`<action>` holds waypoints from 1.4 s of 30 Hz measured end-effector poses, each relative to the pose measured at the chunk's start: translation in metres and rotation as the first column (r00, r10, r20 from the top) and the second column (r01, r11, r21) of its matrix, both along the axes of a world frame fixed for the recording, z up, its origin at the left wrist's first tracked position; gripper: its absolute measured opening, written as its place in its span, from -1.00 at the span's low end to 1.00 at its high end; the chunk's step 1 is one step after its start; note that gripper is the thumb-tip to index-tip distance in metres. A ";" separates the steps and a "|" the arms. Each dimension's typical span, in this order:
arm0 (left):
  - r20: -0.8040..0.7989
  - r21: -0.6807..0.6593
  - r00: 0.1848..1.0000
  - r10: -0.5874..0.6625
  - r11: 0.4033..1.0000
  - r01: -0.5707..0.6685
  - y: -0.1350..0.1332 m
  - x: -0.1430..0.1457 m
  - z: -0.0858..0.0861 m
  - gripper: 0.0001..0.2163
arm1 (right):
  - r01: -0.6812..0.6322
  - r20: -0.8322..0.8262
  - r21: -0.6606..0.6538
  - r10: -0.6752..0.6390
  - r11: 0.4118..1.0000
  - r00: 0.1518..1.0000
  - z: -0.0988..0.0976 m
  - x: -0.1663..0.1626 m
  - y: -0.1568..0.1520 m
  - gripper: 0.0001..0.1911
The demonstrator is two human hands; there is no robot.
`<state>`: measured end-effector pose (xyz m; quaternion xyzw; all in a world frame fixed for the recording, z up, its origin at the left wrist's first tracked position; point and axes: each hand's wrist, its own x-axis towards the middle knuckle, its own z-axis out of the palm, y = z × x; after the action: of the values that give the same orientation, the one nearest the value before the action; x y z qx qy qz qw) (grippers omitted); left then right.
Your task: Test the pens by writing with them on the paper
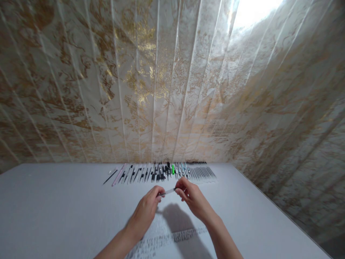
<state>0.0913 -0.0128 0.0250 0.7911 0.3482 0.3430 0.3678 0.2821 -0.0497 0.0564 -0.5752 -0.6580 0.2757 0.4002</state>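
Note:
Between both hands I hold a slim clear pen (169, 191) with dark ends, slightly tilted above the white table. My left hand (147, 205) pinches its left end. The fingers of my right hand (191, 195) are closed on its dark right end. Beyond the hands lies a long row of pens and pen parts (145, 174), several with black caps or grips. One bright green piece (173, 169) stands out in the middle of the row. The pen's ends are partly hidden by my fingers.
The white table (67, 208) meets a draped, gold-patterned curtain (151, 79) at the back. Several rows of small dark marks or pieces (175, 235), too blurred to name, lie near the front under my arms' shadow. The table's right edge (280, 212) runs diagonally.

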 end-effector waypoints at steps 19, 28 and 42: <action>-0.012 0.072 1.000 0.019 0.997 -0.018 -0.001 0.001 0.003 -0.85 | 0.236 0.473 -0.028 -0.195 0.971 0.860 0.002 -0.013 -0.001 -0.51; -0.005 0.080 1.000 0.030 0.996 -0.030 0.001 0.001 -0.002 -0.86 | 0.175 0.432 -0.033 -0.143 0.984 0.890 0.007 -0.010 -0.004 -0.69; -0.005 0.098 0.999 0.035 0.995 -0.035 -0.001 0.002 0.002 -0.88 | 0.186 0.329 -0.039 -0.163 0.982 0.930 0.007 -0.011 -0.004 -0.53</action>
<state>0.0932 -0.0134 0.0273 0.8031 0.3458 0.3635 0.3213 0.2707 -0.0537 0.0639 -0.6826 -0.6511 0.1633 0.2890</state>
